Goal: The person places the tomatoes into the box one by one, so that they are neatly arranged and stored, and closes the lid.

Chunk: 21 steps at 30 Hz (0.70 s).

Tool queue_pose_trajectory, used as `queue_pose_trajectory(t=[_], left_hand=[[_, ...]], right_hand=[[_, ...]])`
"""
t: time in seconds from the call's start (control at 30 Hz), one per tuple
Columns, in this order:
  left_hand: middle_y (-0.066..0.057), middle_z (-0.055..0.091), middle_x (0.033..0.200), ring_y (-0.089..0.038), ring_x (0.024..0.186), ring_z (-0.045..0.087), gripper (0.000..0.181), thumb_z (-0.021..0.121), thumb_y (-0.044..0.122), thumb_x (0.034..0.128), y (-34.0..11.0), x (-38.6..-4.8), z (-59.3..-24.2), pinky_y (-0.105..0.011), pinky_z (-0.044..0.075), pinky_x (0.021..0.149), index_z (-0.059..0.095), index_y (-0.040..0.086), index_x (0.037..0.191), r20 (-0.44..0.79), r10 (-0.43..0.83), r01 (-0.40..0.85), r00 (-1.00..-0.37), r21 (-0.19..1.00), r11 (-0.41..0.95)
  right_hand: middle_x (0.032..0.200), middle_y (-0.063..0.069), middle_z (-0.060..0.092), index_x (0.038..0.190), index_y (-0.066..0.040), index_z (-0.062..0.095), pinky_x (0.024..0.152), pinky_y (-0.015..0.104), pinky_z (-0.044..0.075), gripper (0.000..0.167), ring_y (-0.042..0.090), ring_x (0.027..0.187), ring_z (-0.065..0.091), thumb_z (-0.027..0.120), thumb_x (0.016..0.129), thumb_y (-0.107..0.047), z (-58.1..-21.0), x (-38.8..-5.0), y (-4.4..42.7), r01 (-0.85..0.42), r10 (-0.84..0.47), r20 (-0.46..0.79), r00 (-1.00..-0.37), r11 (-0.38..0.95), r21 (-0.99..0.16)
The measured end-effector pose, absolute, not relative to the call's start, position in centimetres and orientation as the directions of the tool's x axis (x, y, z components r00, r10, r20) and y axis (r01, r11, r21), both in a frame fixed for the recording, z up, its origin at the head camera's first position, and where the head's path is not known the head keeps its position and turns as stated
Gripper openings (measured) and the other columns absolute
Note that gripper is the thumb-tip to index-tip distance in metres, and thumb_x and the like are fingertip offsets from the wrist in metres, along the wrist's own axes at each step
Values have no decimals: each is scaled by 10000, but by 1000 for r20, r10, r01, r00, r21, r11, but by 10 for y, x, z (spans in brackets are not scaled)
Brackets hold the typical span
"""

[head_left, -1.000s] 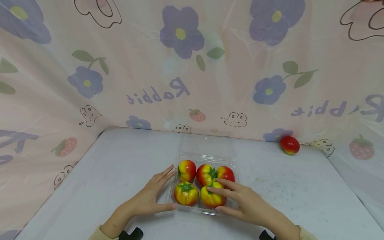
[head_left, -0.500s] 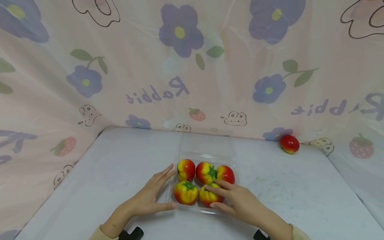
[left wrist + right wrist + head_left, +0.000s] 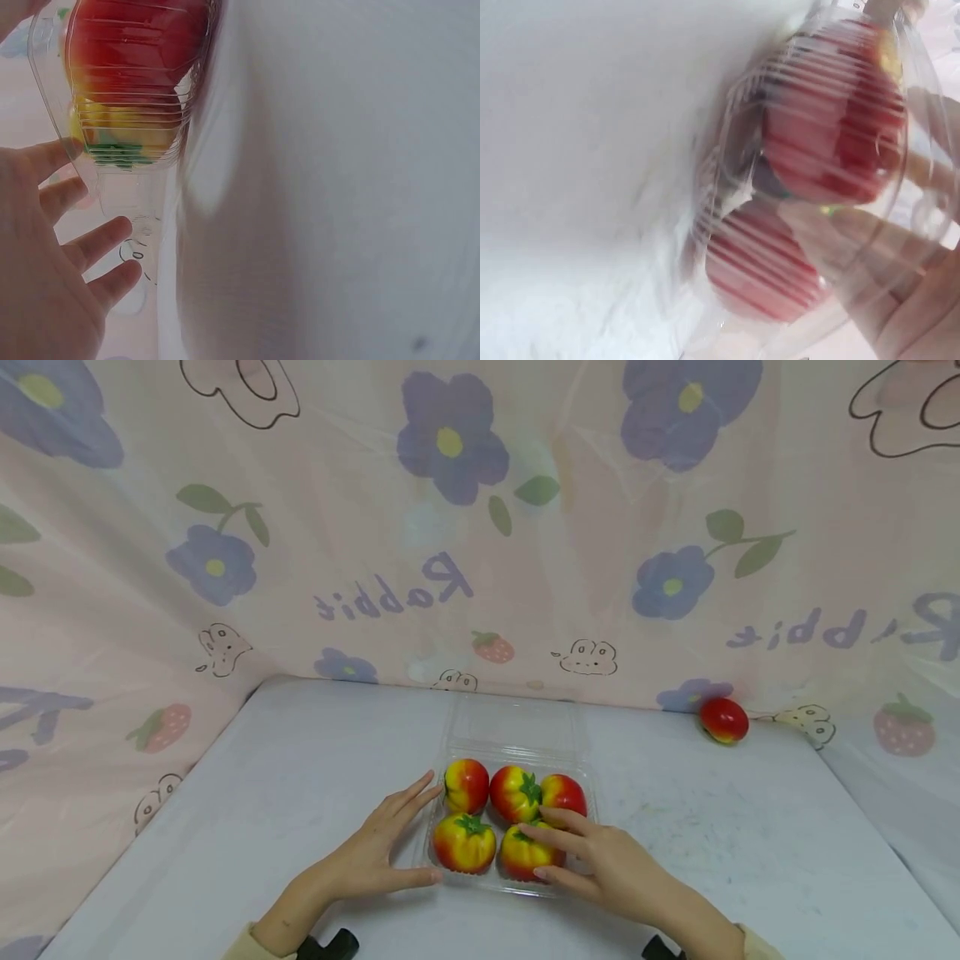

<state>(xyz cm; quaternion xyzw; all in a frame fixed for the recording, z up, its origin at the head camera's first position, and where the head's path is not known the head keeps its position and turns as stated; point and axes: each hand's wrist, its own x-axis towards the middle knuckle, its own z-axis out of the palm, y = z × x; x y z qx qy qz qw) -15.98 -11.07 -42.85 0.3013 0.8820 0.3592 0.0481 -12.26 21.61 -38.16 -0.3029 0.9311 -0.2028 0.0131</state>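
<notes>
A clear plastic clamshell box [image 3: 491, 885] lies on the white table with its lid [image 3: 517, 727] folded back. Several red-and-yellow toy tomatoes with green tops fill it in two rows. The right hand [image 3: 611, 868] holds the front right tomato [image 3: 525, 860], thumb at its near side and fingers over its top. Through the box wall in the right wrist view, its fingers [image 3: 840, 262] reach in beside the tomatoes. At the box's left side, the left hand [image 3: 367, 856] spreads its fingers, touching the rim near the back left tomato [image 3: 467, 785]. The front left tomato [image 3: 463, 843] sits untouched.
Another red toy tomato [image 3: 723, 720] lies at the back right of the table [image 3: 300, 760], by the curtain. A pale printed curtain [image 3: 525, 568] bounds the back and sides. Dark wrist straps [image 3: 330, 946] show at the lower edge.
The right hand moved slightly left with the front right tomato, then slightly back right. The front left tomato turned a little. The left hand stays where it was.
</notes>
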Motion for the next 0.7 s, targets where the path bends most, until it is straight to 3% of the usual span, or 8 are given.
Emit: queue_pose_trajectory(t=[0.3,0.7], left_hand=[[3,128,1620,-317,1403,266,924,680,596,772,-111,-159,-427,-711,336,985,228,315,1528,126,566,492,-815,666,560],[13,125,1620,-323,1401,263,927,685,589,770,-111,-159,-427,-716,329,985,231,307,1528,122,565,487,-816,671,559]], right_hand=[[1330,57,585,1316,-348,575,790,362,579,443,274,1056,655,586,902,-504,-377,-121,231,-555,-536,175,-826,718,-419],[1264,21,615,1277,-292,618,771,343,584,456,228,1038,654,739,838,-307,-379,-123,252,-575,-459,358,-813,728,-374]])
